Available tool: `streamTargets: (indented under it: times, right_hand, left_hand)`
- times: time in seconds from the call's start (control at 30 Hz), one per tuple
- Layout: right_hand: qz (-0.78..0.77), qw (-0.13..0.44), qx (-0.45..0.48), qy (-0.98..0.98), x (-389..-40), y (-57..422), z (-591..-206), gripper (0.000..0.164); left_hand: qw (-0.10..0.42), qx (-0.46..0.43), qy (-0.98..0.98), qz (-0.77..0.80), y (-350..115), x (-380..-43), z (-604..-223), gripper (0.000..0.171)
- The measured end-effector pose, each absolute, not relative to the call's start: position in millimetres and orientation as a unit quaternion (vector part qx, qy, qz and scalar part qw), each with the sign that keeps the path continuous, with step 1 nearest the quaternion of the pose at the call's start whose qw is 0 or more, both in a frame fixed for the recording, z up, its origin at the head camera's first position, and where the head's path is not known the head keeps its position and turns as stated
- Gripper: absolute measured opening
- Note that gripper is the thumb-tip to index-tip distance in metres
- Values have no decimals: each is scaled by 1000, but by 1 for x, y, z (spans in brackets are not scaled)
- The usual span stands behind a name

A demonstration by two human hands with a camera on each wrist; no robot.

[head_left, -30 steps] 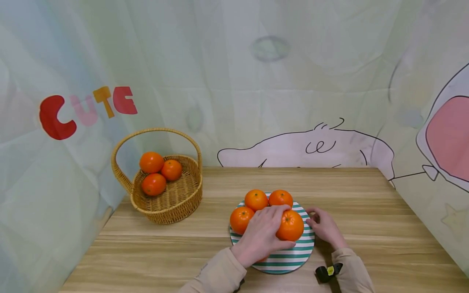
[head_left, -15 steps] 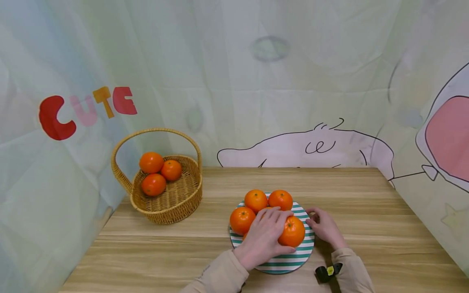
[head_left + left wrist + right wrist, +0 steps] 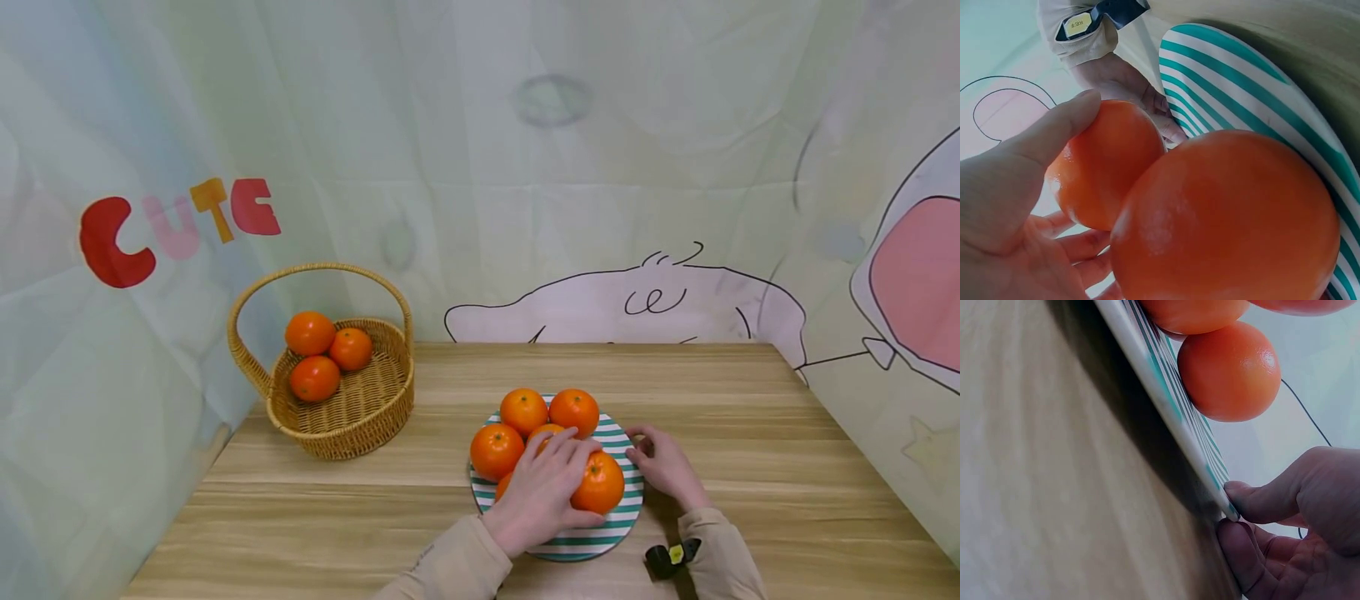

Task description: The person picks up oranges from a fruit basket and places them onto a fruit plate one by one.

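On the table lies a round plate (image 3: pixel 622 525) with green and white stripes, bearing several oranges. My left hand (image 3: pixel 536 500) grips an orange (image 3: pixel 599 483) at the plate's right side, thumb at its near edge and fingers over it. The left wrist view shows the thumb and fingers around that orange (image 3: pixel 1107 165), with another orange (image 3: pixel 1229 219) close to the camera. My right hand (image 3: pixel 667 468) pinches the plate's right rim between thumb and finger, plain in the right wrist view, where the rim (image 3: pixel 1172 422) stands just off the wood. Part of the fruit hides behind my left hand.
A wicker basket (image 3: pixel 375 417) with a tall handle (image 3: pixel 330 266) stands at the back left, with 3 oranges (image 3: pixel 315 378) inside. Printed fabric (image 3: pixel 480 208) walls in the wooden table (image 3: pixel 360 517) at the back and sides. A black wrist camera (image 3: pixel 663 562) sits at the right sleeve.
My left hand and the orange it holds have come slightly nearer and lower on the plate, uncovering more of the oranges behind. My right hand stays at the rim.
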State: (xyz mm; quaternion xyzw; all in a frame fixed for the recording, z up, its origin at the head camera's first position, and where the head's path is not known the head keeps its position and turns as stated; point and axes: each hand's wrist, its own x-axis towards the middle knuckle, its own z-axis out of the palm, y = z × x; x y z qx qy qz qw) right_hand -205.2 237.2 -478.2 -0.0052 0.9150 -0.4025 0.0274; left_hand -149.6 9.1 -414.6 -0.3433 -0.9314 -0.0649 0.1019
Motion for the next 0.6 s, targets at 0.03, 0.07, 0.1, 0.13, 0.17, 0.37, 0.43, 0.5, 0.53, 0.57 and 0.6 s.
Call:
streamTargets:
  times: [0.03, 0.07, 0.1, 0.13, 0.17, 0.37, 0.43, 0.5, 0.53, 0.57, 0.6]
  right_hand:
    - [-402, 27, -6, 915, -205, 237, -478, 31]
    - [-401, 26, -6, 916, -206, 237, -479, 31]
    - [-400, 25, -7, 916, -206, 237, -479, 31]
    - [-400, 25, -8, 916, -206, 237, -479, 31]
    - [-400, 24, -9, 916, -206, 237, -479, 30]
    - [-402, 24, -9, 915, -206, 237, -479, 30]
    - [-402, 26, -7, 915, -206, 237, -479, 30]
    - [-403, 28, -5, 915, -206, 237, -479, 31]
    - [-403, 29, -4, 915, -206, 237, -479, 31]
    - [-403, 29, -2, 915, -206, 237, -479, 31]
    - [-403, 30, -2, 915, -206, 237, -479, 31]
  left_hand:
    - [98, -343, -932, -64, 9, -149, -415, 76]
    - [92, -343, -933, -64, 10, -149, -415, 76]
    - [85, -343, -933, -64, 10, -149, -415, 75]
    - [78, -342, -934, -64, 10, -149, -415, 75]
    - [70, -342, -935, -66, 11, -149, -416, 75]
    - [67, -350, -932, -60, 12, -148, -420, 76]
    - [77, -354, -931, -52, 12, -148, -422, 77]
    - [85, -356, -929, -46, 12, -148, -423, 77]
    - [89, -358, -929, -44, 11, -147, -424, 78]
    - [91, -359, -928, -41, 11, -147, -425, 78]
    - [94, -360, -927, -37, 11, -147, -425, 78]
